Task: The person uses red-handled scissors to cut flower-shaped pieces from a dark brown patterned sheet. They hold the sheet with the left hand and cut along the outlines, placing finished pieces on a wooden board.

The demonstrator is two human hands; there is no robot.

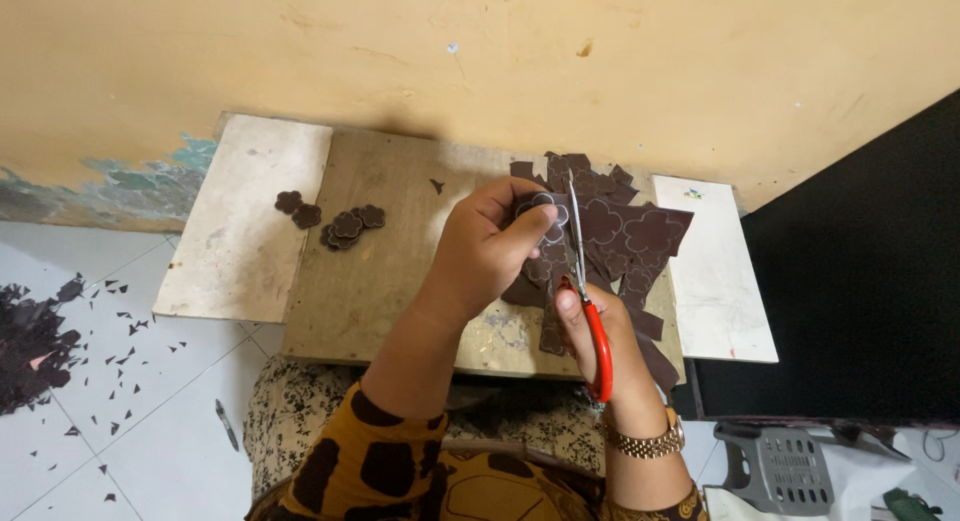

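My left hand (487, 249) pinches a dark brown sheet piece (640, 231) marked with flower outlines, held above a wooden board (400, 271). My right hand (600, 341) grips red-handled scissors (590, 301), whose blades point away from me and cut into the sheet beside my left thumb. More brown strips and offcuts (585, 176) lie under and behind the held piece. Several cut-out brown flower shapes (345, 225) sit in a small heap on the board to the left.
A white board (240, 221) lies left of the wooden one, another white board (720, 271) on the right. Brown scraps (30, 341) litter the tiled floor at left. A pen (227, 424) lies on the floor. A black panel (860, 281) stands at right.
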